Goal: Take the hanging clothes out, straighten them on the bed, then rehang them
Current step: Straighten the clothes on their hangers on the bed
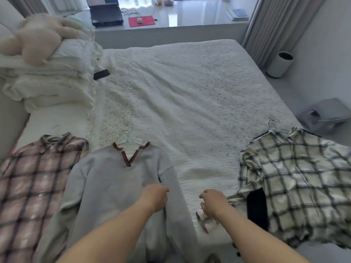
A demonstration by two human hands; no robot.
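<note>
The bed [190, 88] filled the view, its white ribbed cover creased across the middle. Three garments lay along its near edge. On the right sprawled a cream and black checked shirt [296, 183], rumpled, a white hanger [273, 123] poking out at its collar and a black piece [257, 209] showing under its hem. On the left lay a pink plaid shirt [34, 183], flat, collar pointing away. Between them, touching the pink one, spread a grey V-neck sweater [114, 186] with red stitched trim, on a pale green hanger [127, 138]. Stacked white bedding [47, 78] sat at the far left with a beige plush toy [38, 37] on top, and a black phone [101, 74] just beside the stack. Beyond the bed stood a laptop [105, 15] and a red mouse pad [141, 20]. The person's left hand [155, 196] rested on the sweater's right sleeve, fingers curled down into the cloth; whether it pinched the fabric could not be told. The right hand [212, 203] hovered over the bare cover, fingers loosely bent, holding nothing.
</note>
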